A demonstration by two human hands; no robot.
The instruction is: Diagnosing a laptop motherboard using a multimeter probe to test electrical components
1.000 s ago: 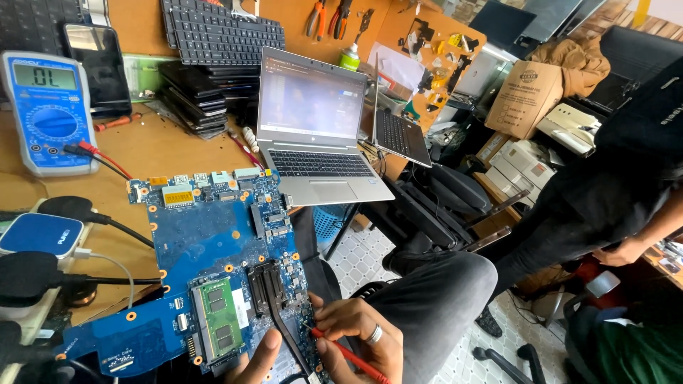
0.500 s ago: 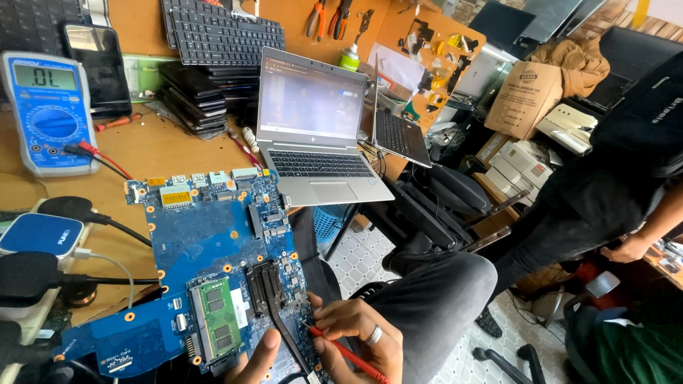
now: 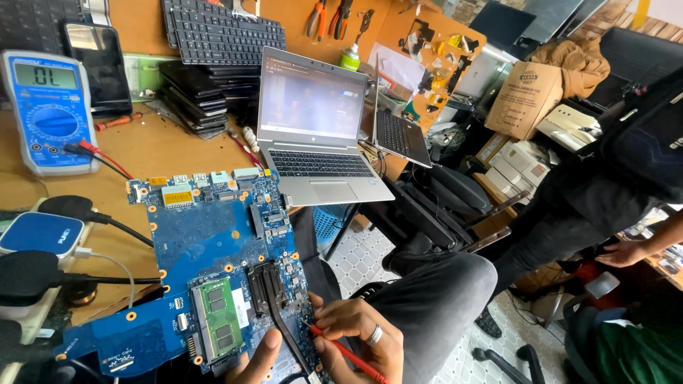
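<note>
right hand [image 3: 363, 340] pinching red probe [image 3: 341, 350], tip touching blue motherboard [image 3: 213, 277] at the bench's 6 o'clock edge | left hand [image 3: 257, 361] steadying board, grip mostly cropped, cannot tell | advice: keeping tip still, glancing to multimeter [image 3: 50, 107] at 11 o'clock

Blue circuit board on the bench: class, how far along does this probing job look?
Done: the blue circuit board lies bare on the bench, and the blue multimeter is switched on with leads plugged in. In hand: the right hand presses a red probe to the board's lower edge; the left hand steadies it. What is left cannot be told.
</note>
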